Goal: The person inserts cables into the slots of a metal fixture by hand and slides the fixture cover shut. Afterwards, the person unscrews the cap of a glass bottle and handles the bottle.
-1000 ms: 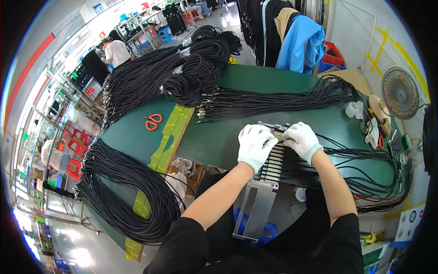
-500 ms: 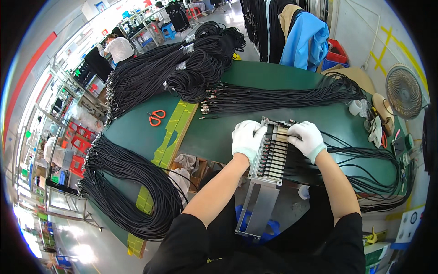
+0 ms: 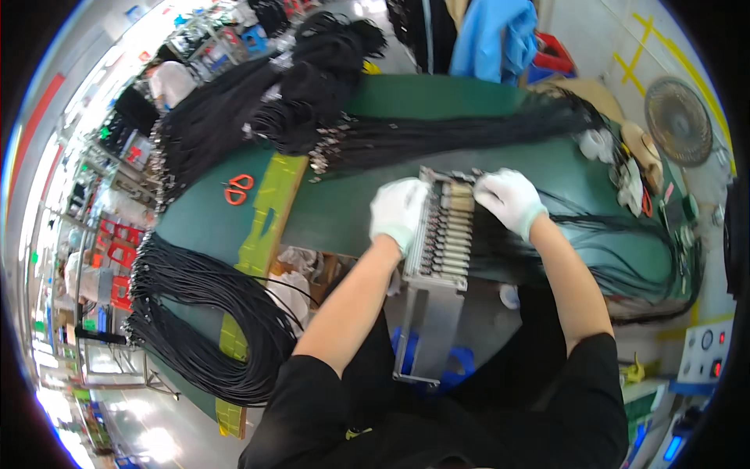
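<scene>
A long metal fixture (image 3: 437, 270) stands in front of me, with a row of pale cable ends (image 3: 451, 241) side by side across its slots. My left hand (image 3: 397, 209), in a white glove, is closed at the upper left rail of the fixture. My right hand (image 3: 508, 201), also gloved, has its fingers pinched together at the fixture's upper right end. Black cables (image 3: 578, 223) run from beneath that hand toward the right; the fingertips' grip is partly hidden and blurred.
A green table (image 3: 336, 215) carries big black cable bundles (image 3: 226, 117) at the far left, with a looped bundle (image 3: 215, 320) nearer. Orange-handled scissors (image 3: 237, 190) lie beside a yellow-taped strip (image 3: 266, 211). At the right are a fan (image 3: 678, 121) and a control box (image 3: 705, 352).
The whole view has shifted, so the scene sits higher and further left. Both hands stay at the fixture's upper end; the right fingers have moved slightly off the slots toward its right edge.
</scene>
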Demonstrator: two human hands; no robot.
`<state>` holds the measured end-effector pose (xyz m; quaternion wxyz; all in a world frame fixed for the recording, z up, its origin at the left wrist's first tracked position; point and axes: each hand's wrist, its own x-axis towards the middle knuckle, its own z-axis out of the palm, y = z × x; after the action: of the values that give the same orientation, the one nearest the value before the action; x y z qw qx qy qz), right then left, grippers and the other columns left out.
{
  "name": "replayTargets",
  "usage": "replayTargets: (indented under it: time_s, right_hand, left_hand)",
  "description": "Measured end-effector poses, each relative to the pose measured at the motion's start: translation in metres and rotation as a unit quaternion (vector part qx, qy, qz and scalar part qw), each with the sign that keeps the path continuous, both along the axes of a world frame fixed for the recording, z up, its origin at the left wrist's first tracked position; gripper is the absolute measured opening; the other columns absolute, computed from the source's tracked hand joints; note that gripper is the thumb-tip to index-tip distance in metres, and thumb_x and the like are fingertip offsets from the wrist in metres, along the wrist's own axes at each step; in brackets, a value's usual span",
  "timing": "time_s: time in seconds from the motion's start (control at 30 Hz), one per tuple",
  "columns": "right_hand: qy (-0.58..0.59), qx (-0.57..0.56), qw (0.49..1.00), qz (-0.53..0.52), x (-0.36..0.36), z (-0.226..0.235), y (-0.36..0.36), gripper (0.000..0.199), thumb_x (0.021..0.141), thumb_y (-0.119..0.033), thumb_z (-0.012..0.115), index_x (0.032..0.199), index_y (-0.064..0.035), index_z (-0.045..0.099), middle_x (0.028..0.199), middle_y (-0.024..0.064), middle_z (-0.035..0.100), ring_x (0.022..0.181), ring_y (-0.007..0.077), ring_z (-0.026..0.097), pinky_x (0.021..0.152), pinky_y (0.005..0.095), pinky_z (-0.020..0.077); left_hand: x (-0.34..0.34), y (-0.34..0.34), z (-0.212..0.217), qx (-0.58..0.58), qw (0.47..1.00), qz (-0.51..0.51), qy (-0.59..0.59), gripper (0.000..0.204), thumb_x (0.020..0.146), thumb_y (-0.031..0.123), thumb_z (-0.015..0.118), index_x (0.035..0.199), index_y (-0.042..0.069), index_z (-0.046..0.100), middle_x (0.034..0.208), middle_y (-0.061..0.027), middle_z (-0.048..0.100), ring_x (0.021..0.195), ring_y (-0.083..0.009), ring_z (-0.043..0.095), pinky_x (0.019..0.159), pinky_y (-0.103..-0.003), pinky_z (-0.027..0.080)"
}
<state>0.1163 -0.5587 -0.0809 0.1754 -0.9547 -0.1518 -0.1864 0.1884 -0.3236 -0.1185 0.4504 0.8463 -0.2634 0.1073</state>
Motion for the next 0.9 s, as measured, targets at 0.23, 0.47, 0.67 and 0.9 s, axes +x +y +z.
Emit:
replayTargets:
  time_s: [0.23,0.47,0.67,0.9]
  right_hand:
    - [0.044,-0.017,0.999,-0.027,0.005,-0.006,0.005,0.018,0.088,-0.028,0.058,0.083,-0.0135,0.067,0.078,0.0088,0.067,0.082,0.0313,0.062,0.076,0.0426,0.0476]
    - [0.067,-0.041,0.996,-0.044,0.003,0.002,0.003,0.021,0.088,-0.029,0.055,0.083,-0.0139,0.067,0.078,0.0098,0.067,0.083,0.0314,0.062,0.077,0.043,0.0479]
    - [0.055,-0.062,0.996,-0.022,0.005,0.011,0.008,0.019,0.086,-0.028,0.056,0.081,-0.0116,0.064,0.079,0.0116,0.066,0.084,0.0336,0.061,0.075,0.045,0.0465]
    - [0.05,-0.013,0.999,-0.011,-0.004,0.008,0.01,0.012,0.083,-0.023,0.061,0.077,-0.0141,0.065,0.076,0.0083,0.066,0.079,0.0315,0.061,0.073,0.0428,0.0468]
  left_hand:
    - [0.009,0.007,-0.009,0.01,0.997,-0.008,0.072,0.027,0.093,0.032,0.056,0.1,0.011,0.072,0.107,-0.0078,0.07,0.106,-0.0293,0.059,0.096,-0.038,0.044]
    - [0.008,0.004,-0.007,0.009,0.996,-0.018,0.081,0.027,0.094,0.032,0.055,0.102,0.012,0.072,0.109,-0.007,0.07,0.107,-0.0286,0.059,0.098,-0.038,0.044]
    - [0.011,0.011,-0.01,-0.009,0.999,-0.01,-0.031,0.029,0.092,0.031,0.054,0.096,0.009,0.072,0.1,-0.0129,0.07,0.095,-0.0347,0.064,0.086,-0.041,0.05]
    - [-0.008,0.005,-0.004,0.016,0.999,0.005,-0.027,0.026,0.089,0.038,0.059,0.099,0.019,0.073,0.108,-0.0066,0.068,0.106,-0.0303,0.06,0.095,-0.042,0.045]
